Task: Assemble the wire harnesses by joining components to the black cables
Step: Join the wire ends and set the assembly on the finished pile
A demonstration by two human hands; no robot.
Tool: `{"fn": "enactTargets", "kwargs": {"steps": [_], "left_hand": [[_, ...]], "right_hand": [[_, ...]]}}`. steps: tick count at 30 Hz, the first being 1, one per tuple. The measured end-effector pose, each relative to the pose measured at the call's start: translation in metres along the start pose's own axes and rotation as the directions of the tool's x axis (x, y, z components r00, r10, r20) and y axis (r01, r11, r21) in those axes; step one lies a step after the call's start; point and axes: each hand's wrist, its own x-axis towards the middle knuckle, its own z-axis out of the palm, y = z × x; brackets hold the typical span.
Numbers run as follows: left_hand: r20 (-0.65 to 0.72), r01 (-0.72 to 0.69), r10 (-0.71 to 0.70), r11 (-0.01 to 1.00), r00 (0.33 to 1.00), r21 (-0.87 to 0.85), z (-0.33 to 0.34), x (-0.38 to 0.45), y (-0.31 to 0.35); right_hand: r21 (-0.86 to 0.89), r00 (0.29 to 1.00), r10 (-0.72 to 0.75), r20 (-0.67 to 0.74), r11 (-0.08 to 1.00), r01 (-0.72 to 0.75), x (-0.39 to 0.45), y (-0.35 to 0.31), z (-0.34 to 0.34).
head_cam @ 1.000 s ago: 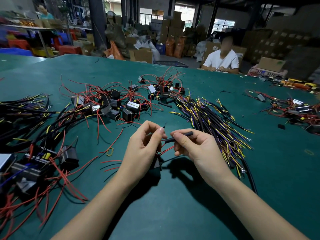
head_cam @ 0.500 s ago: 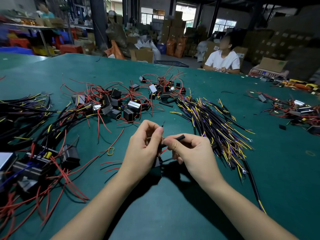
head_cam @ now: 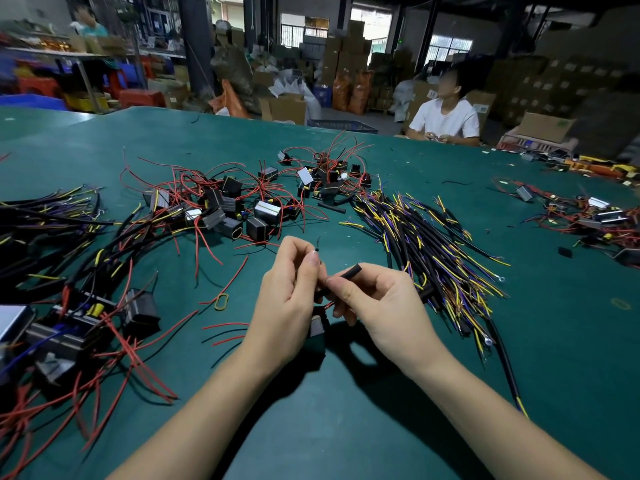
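Both hands meet over the green table (head_cam: 346, 427). My left hand (head_cam: 287, 299) pinches a thin black wire whose tip (head_cam: 317, 242) sticks up above the fingers. A small black box component (head_cam: 317, 329) with red leads hangs under that hand. My right hand (head_cam: 377, 306) pinches a short black sleeve (head_cam: 348, 273) that points up and to the right, its lower end against my left fingertips. A pile of black cables (head_cam: 426, 244) with yellow and purple ends lies just right of my hands.
A heap of black box components with red wires (head_cam: 239, 209) lies beyond my hands. Assembled harnesses (head_cam: 62, 306) cover the left side. A yellow rubber band (head_cam: 221, 301) lies left of my hands. Another person (head_cam: 446, 116) sits at the far edge.
My hands have closed together. The black sleeve in my right hand has slid toward my left fingertips, so less of it shows. The person at the far edge has lifted their head.
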Motion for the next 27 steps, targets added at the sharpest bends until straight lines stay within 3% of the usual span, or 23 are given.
{"fn": "enactTargets", "kwargs": {"steps": [4, 7, 11, 14, 17, 22, 27], "left_hand": [[-0.022, -0.016, 0.019, 0.992, 1.000, 0.128, 0.001, 0.000, 0.002], [-0.093, 0.034, -0.024, 0.994, 0.995, 0.106, 0.002, 0.002, 0.006], [-0.242, -0.091, 0.113, 0.991, 0.964, 0.102, 0.010, 0.002, 0.012], [-0.286, -0.134, 0.174, 0.979, 0.942, 0.154, 0.011, 0.001, 0.011], [-0.292, -0.069, 0.101, 0.990, 0.951, 0.120, 0.015, -0.002, 0.007], [-0.317, -0.011, 0.050, 0.992, 0.947, 0.124, 0.017, -0.004, 0.003], [-0.374, 0.059, -0.021, 0.994, 0.927, 0.091, 0.017, -0.003, -0.003]], "right_hand": [[-0.129, 0.994, -0.059, -0.091, 0.990, 0.047, -0.002, -0.004, -0.005], [-0.244, 0.976, -0.151, -0.157, 0.963, 0.110, -0.001, -0.009, -0.011], [-0.437, 0.957, -0.267, -0.111, 0.878, 0.194, 0.001, -0.021, -0.019], [-0.530, 0.962, -0.272, -0.034, 0.821, 0.214, 0.000, -0.028, -0.024], [-0.531, 0.982, -0.188, 0.027, 0.830, 0.174, -0.003, -0.029, -0.017], [-0.286, 0.993, -0.100, -0.070, 0.955, 0.076, -0.006, -0.020, -0.004], [-0.340, 0.993, -0.097, -0.071, 0.938, 0.067, -0.009, -0.004, 0.007]]}}
